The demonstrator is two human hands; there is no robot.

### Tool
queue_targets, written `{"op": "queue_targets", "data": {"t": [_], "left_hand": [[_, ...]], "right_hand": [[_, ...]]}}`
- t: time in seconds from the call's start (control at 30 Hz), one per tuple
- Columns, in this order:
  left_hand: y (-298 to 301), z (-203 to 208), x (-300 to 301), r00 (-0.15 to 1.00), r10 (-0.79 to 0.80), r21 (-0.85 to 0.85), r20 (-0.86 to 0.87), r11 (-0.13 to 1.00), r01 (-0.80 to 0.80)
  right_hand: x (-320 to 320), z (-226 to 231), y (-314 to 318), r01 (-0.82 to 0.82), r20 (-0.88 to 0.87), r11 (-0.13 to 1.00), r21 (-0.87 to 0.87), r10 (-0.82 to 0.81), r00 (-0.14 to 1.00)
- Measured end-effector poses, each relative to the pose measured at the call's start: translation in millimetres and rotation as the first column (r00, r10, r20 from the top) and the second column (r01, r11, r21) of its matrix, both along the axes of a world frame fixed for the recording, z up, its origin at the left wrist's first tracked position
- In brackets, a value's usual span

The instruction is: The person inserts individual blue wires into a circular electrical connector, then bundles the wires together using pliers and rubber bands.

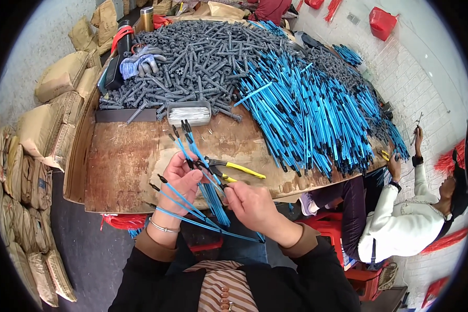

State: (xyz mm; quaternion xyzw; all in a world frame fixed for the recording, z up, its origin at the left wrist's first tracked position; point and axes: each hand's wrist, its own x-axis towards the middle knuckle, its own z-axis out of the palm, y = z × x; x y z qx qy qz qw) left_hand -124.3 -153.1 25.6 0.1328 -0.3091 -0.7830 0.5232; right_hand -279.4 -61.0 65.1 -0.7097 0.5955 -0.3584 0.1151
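Observation:
My left hand point(182, 179) is closed around a bundle of thin blue strips with black ends point(213, 200), over the near edge of the table. Some of these strips loop out past my left wrist and meet again below my right hand. My right hand point(252, 205) is pinched beside the bundle; a thin pale piece seems to run from its fingertips, too fine to name. Just beyond both hands, pliers with yellow handles point(244, 169) lie on the wooden table point(125, 166). A small grey tray point(190, 113) of thin white sticks stands farther back.
Dark grey plastic anchor-like pieces point(192, 57) are heaped across the back. A large pile of blue strips point(307, 114) covers the right side. Gloves point(143, 61) lie at the back left. Paper sacks point(47, 125) line the left wall. A co-worker in white point(405, 223) sits at the right.

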Motion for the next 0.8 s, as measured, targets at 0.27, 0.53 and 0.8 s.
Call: {"op": "queue_targets", "data": {"t": [0.27, 0.53, 0.8], "left_hand": [[9, 10, 2, 0.962, -0.266, -0.034, -0.059, 0.964, 0.264], [49, 18, 51, 0.904, -0.41, -0.119, -0.119, 0.91, 0.398], [26, -3, 49, 0.971, -0.175, 0.038, 0.16, 0.985, 0.171]], "right_hand": [[-27, 20, 2, -0.098, 0.115, 0.987, 0.124, 0.084, 0.99], [-223, 21, -88, 0.634, -0.352, 0.721, -0.279, -0.691, 0.631], [-219, 13, -116, 0.745, -0.552, 0.599, -0.295, -0.743, 0.379]]}}
